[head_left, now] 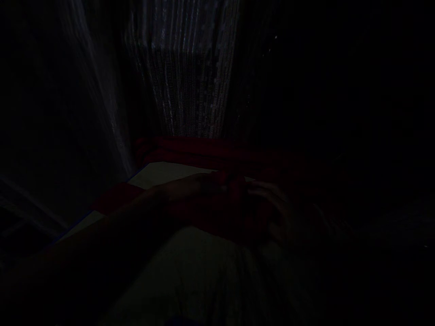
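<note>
- Left hand (200,184): reaches in from the lower left, forearm across a pale surface (163,174); it rests on the red cloth (224,213). The scene is too dark to tell how far its fingers are curled.
- Right hand (272,203): lies at the cloth's right edge, fingers (261,192) bent over the fabric; whether they grip it cannot be told.
- Red cloth: spread across the middle of the pale surface, between both hands, with more red folds (204,151) behind.
- Background: a striped, faintly glinting curtain (186,81).
</note>
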`<state>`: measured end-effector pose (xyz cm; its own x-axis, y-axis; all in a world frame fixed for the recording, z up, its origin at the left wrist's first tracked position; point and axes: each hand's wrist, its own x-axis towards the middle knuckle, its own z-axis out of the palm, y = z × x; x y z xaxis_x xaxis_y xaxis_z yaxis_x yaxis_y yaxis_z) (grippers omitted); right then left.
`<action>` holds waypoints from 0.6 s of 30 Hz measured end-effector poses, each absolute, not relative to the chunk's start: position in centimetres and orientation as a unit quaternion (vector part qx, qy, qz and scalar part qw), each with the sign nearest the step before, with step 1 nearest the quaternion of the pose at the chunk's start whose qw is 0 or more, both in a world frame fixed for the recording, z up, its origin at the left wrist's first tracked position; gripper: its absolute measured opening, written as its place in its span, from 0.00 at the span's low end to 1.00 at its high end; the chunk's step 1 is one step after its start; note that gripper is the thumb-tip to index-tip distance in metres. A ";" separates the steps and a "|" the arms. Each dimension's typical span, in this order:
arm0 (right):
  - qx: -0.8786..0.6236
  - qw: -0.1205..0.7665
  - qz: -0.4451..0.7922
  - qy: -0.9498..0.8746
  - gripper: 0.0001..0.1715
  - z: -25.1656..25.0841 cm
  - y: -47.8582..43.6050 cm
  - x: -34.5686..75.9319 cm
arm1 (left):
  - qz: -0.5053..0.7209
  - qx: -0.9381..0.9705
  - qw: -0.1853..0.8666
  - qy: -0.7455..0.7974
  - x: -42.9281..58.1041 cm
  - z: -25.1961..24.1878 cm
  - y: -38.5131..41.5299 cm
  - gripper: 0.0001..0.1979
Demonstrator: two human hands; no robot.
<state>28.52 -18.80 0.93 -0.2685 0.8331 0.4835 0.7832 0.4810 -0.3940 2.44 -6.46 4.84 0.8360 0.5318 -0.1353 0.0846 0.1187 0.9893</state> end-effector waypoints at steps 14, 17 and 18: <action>-0.553 0.284 -0.074 -0.780 0.30 0.7 -19.8 24.9 | 0.211 0.522 0.819 0.112 5.8 3.3 -9.4 0.17; -0.550 0.298 -0.105 -0.774 0.30 1.0 -19.7 24.9 | 0.214 0.516 0.817 0.142 5.8 3.3 -9.3 0.23; -0.544 0.299 -0.114 -0.776 0.30 1.3 -19.7 25.0 | 0.219 0.512 0.816 0.155 5.7 3.2 -9.2 0.23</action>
